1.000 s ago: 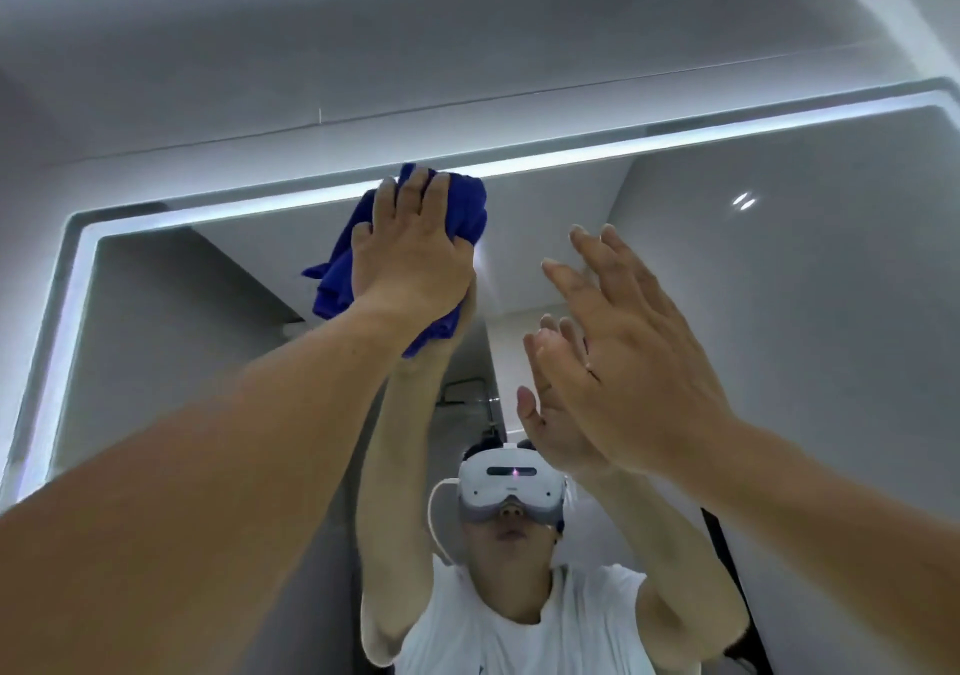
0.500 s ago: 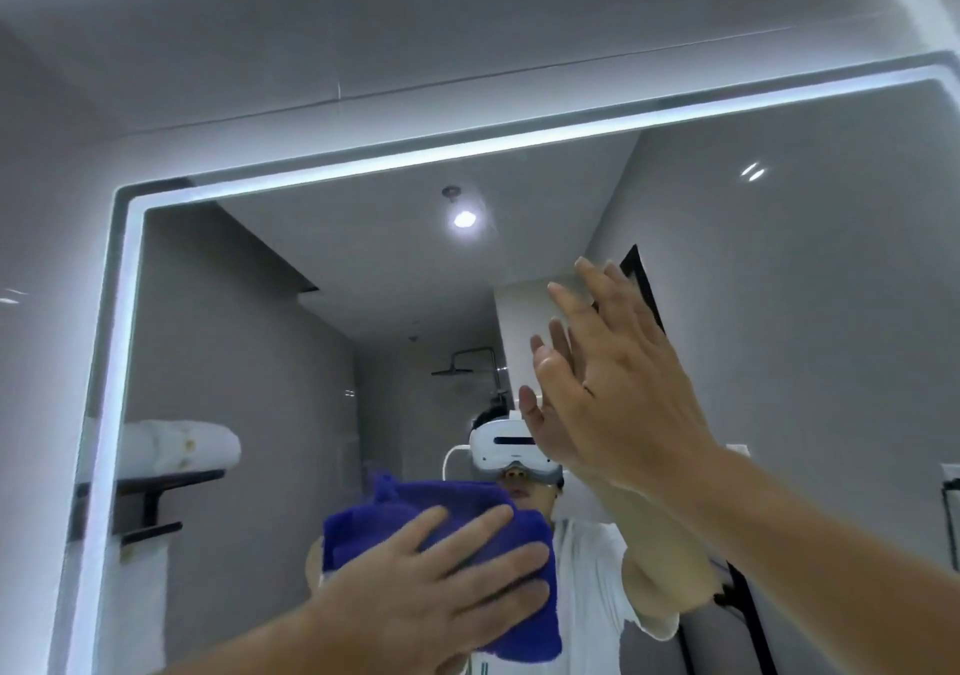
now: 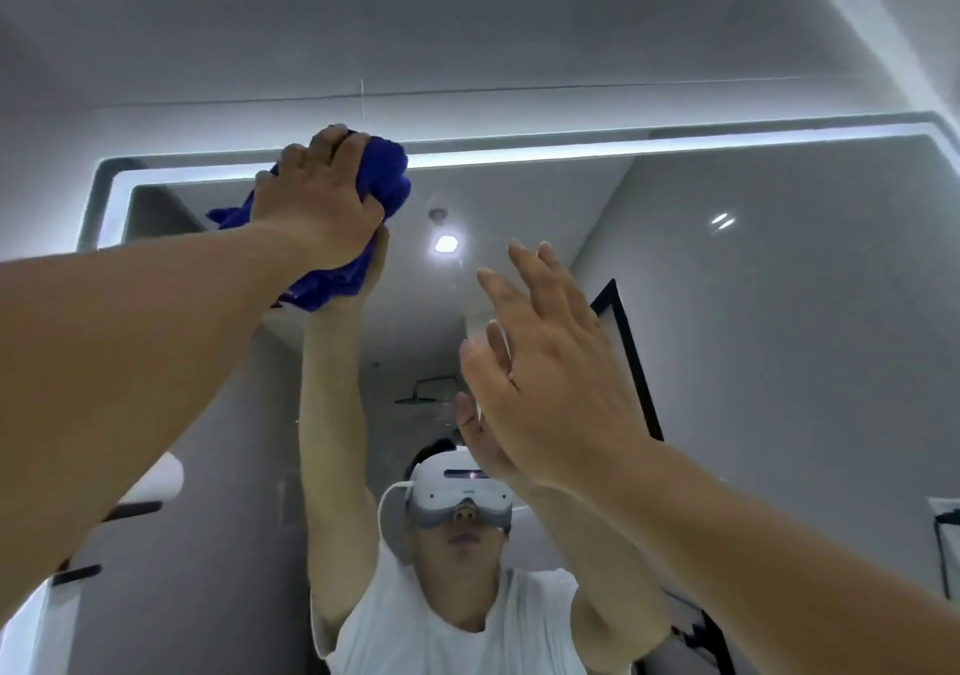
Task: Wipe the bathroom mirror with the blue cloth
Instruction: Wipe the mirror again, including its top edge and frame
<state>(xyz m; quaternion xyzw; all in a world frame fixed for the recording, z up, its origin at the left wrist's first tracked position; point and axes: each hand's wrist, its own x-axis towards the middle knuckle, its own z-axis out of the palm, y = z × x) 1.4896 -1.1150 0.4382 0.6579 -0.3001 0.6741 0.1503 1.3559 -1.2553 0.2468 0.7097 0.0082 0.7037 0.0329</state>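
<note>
The bathroom mirror [image 3: 779, 311] fills the wall ahead, with a lit white strip [image 3: 623, 152] along its upper edge. My left hand [image 3: 317, 201] is raised to the mirror's upper left, near the lit strip, and grips the bunched blue cloth [image 3: 389, 181] against the glass. Folds of the cloth hang below my palm. My right hand [image 3: 550, 362] is lifted in front of the middle of the mirror with straight, spread fingers, and its reflection meets it at the glass.
The mirror reflects a person in a white shirt with a white headset [image 3: 460, 487], a ceiling lamp [image 3: 445, 243], a black door frame [image 3: 631, 362] and a rolled towel on a black shelf [image 3: 156, 482]. Grey wall [image 3: 467, 40] runs above the mirror.
My left hand swept the cloth down to the lower middle of the mirror and has come back up to the upper left. My right hand has stayed at the glass.
</note>
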